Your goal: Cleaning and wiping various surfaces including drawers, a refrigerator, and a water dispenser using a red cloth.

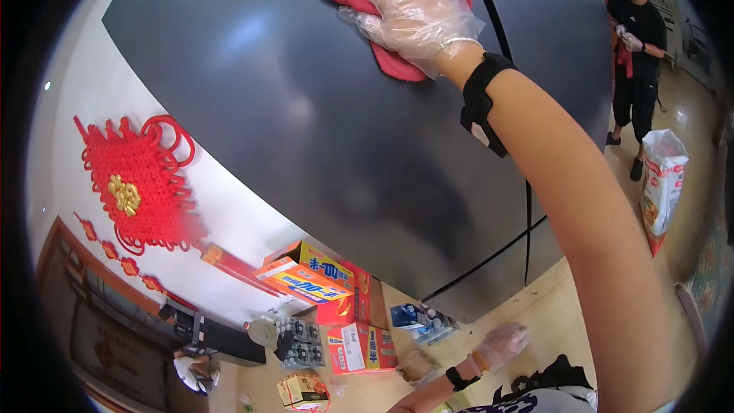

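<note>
My right hand (416,8), in a clear plastic glove with a black band at the wrist, presses a bunched red cloth (398,63) against the dark grey door of a refrigerator (344,126). Part of the cloth sticks out above and below the fingers. Low in the view is my left hand (504,345), also in a clear plastic glove, held away from the refrigerator door above the floor. Its fingers are blurred, and whether they are curled cannot be told. A black seam between the door panels runs beside my right hand.
Printed cartons (362,349), shrink-wrapped bottles (301,344) and a blue pack (421,321) stand by the wall. A red knotted hanging (137,189) is at left. Two other people, one standing (639,40) and one at lower left (195,371), are farther off. A white bag (662,189) stands at right.
</note>
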`<state>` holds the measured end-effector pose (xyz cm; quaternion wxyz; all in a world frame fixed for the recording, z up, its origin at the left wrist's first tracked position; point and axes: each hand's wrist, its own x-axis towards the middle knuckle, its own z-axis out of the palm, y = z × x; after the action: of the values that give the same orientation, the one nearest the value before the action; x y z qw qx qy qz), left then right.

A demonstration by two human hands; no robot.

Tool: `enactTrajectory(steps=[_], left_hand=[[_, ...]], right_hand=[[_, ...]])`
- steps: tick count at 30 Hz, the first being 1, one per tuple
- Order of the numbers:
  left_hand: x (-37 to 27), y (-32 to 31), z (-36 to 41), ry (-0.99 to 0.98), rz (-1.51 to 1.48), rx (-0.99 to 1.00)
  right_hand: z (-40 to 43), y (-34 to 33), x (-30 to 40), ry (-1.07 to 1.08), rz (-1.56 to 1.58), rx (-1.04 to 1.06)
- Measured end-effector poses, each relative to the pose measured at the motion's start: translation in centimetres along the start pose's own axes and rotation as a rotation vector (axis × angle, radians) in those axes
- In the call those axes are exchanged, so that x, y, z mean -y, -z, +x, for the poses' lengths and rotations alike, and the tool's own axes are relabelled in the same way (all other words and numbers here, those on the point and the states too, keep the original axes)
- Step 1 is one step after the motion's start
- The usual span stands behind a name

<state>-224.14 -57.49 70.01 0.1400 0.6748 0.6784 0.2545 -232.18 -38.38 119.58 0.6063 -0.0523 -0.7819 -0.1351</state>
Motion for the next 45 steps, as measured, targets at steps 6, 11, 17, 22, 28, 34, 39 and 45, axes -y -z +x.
enactTrajectory(steps=[6, 11, 17, 22, 28, 34, 39, 45], left_hand=[[-0.6, -0.8, -1.5, 0.159, -0.201, -0.168], [1.6, -5.0, -5.3, 0.339, -0.065, -0.299], [4.3, 9.4, -6.4, 0.530, 0.152, -0.679], [-0.2, 26.6, -0.9, 0.352, 0.531, -1.359], [-1.0, 37.3, 3.0, 0.250, 1.289, -1.437], [0.7, 37.4, 4.6, 0.414, 1.426, -1.317], [0.9, 37.5, 4.6, 0.345, 1.425, -1.357], [1.1, 37.4, 4.5, 0.353, 1.433, -1.323]], right_hand=[[-0.2, 0.7, 0.1, -0.016, 0.007, 0.032], [-0.5, 1.4, -0.8, -0.007, -0.081, 0.037], [0.5, -4.0, 0.5, -0.034, -0.037, -0.162], [-0.5, -5.3, -1.5, -0.022, -0.050, -0.218], [0.1, -4.6, -0.4, -0.018, -0.072, -0.187], [-0.8, -5.2, -1.1, -0.011, 0.045, -0.225], [-0.4, -5.2, -1.2, 0.023, -0.064, -0.212], [-0.2, -4.0, -1.1, 0.042, 0.022, -0.160]])
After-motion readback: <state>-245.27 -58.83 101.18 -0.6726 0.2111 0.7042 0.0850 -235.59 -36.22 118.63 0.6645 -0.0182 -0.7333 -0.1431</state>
